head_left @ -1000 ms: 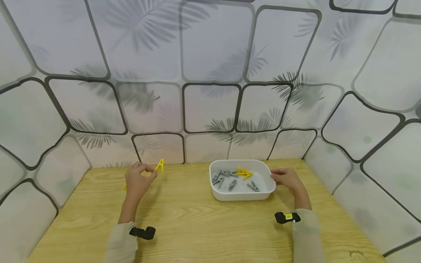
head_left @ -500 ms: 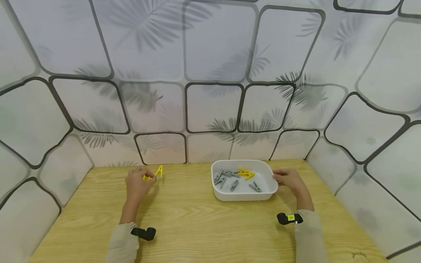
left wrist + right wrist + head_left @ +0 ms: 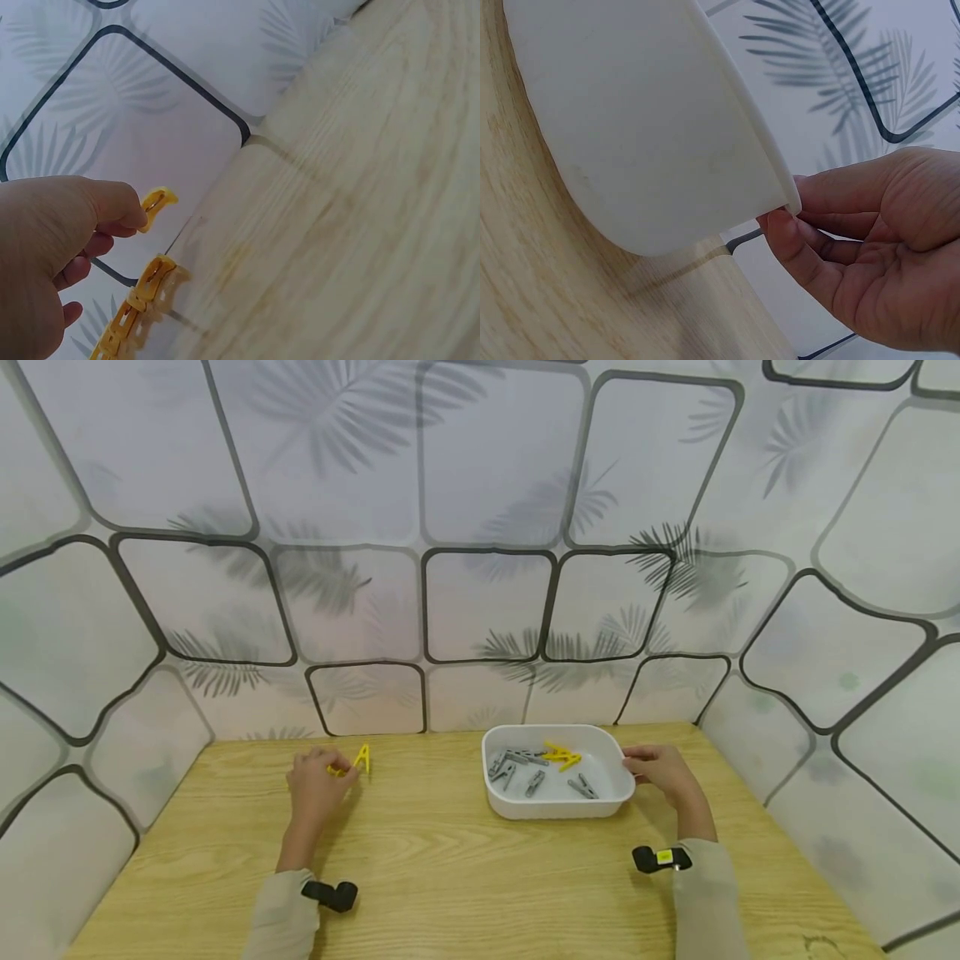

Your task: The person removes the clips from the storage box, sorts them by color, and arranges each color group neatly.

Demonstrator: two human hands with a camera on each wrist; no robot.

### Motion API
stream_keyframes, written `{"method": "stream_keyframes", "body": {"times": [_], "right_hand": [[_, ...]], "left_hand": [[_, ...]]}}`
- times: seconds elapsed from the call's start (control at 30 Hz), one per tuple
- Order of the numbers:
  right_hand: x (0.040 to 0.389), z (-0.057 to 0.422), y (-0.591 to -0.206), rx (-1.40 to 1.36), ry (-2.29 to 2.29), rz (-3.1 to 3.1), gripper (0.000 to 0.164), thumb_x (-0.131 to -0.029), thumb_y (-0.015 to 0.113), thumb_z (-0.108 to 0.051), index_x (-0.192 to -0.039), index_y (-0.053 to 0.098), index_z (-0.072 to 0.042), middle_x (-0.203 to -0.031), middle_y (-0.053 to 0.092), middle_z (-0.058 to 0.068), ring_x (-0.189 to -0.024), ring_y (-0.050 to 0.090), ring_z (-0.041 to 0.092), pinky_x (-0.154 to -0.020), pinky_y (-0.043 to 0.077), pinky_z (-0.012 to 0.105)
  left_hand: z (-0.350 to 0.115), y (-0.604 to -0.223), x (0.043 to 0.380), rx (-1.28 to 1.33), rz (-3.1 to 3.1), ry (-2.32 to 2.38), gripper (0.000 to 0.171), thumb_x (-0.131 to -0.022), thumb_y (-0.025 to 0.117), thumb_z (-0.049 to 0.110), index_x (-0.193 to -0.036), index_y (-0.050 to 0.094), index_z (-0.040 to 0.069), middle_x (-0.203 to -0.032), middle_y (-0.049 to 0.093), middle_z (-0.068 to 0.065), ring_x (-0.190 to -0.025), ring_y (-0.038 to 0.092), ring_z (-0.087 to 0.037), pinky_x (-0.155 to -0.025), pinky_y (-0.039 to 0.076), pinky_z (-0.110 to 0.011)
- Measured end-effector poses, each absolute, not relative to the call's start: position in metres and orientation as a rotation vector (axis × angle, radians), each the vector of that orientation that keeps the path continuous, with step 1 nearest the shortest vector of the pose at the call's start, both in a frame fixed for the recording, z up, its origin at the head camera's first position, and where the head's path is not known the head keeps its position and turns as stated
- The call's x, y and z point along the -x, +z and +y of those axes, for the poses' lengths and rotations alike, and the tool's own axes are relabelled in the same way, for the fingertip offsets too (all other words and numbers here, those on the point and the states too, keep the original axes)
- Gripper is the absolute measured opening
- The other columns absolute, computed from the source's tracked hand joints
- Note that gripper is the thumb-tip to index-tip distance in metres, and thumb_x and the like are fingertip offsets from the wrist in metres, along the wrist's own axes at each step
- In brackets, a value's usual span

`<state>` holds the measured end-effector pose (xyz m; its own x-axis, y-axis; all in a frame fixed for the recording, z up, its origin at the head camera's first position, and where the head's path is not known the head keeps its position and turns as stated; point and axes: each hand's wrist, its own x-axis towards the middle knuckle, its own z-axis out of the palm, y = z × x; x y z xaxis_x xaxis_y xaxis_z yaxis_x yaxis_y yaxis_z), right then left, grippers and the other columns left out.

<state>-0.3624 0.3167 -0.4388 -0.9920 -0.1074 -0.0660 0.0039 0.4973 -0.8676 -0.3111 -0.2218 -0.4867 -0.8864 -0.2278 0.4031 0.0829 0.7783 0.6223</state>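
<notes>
My left hand (image 3: 318, 785) pinches a yellow clothespin (image 3: 363, 758) between thumb and fingers, low over the left part of the table. In the left wrist view this clothespin (image 3: 156, 208) is apart from a row of yellow clothespins (image 3: 139, 304) standing on the wood; the hand mostly hides that row in the head view. At the right, my right hand (image 3: 663, 772) grips the rim of a white plastic tub (image 3: 555, 808). Several grey clothespins (image 3: 534, 783) and some yellow clothespins (image 3: 561, 756) lie inside. The right wrist view shows thumb and fingers (image 3: 840, 191) on the tub's rim.
A light wooden table (image 3: 450, 877) carries everything. Patterned wall covering (image 3: 480, 610) encloses it at the back and both sides. Bare wood lies between the left hand and the tub.
My left hand has lowered the pinched clothespin toward the table. The right hand keeps its hold on the tub, which has hardly moved.
</notes>
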Motion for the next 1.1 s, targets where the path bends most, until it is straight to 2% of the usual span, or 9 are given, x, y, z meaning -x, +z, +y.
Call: {"method": "stream_keyframes", "body": {"times": [0.53, 0.77, 1.1], "right_hand": [[0.3622, 0.3162, -0.4386, 0.071, -1.492, 2.626, 0.04, -0.1, 0.059, -0.006, -0.131, 0.056, 0.018, -0.127, 0.064, 0.034, -0.088, 0.067, 0.009, -0.077, 0.058, 0.027], [0.3619, 0.3163, -0.4365, 0.051, -1.483, 2.621, 0.041, -0.101, 0.06, -0.008, -0.132, 0.056, 0.017, -0.128, 0.063, 0.033, -0.09, 0.068, 0.011, -0.081, 0.059, 0.033], [0.362, 0.3167, -0.437, 0.042, -1.492, 2.614, 0.04, -0.1, 0.06, -0.008, -0.132, 0.057, 0.017, -0.127, 0.064, 0.032, -0.089, 0.068, 0.01, -0.079, 0.059, 0.031]], "left_hand": [[-0.2234, -0.4923, 0.3103, -0.141, -2.579, -0.887, 0.015, -0.087, 0.074, 0.012, -0.075, 0.065, 0.008, -0.1, 0.066, -0.02, -0.102, 0.048, -0.045, -0.091, 0.033, -0.066], [-0.2229, -0.4944, 0.3115, -0.142, -2.587, -0.887, 0.014, -0.085, 0.075, 0.01, -0.075, 0.066, 0.007, -0.098, 0.065, -0.02, -0.105, 0.049, -0.048, -0.092, 0.032, -0.068], [-0.2246, -0.496, 0.313, -0.149, -2.62, -0.855, 0.014, -0.084, 0.072, 0.013, -0.073, 0.064, 0.008, -0.094, 0.063, -0.018, -0.107, 0.048, -0.048, -0.092, 0.032, -0.066]]}}
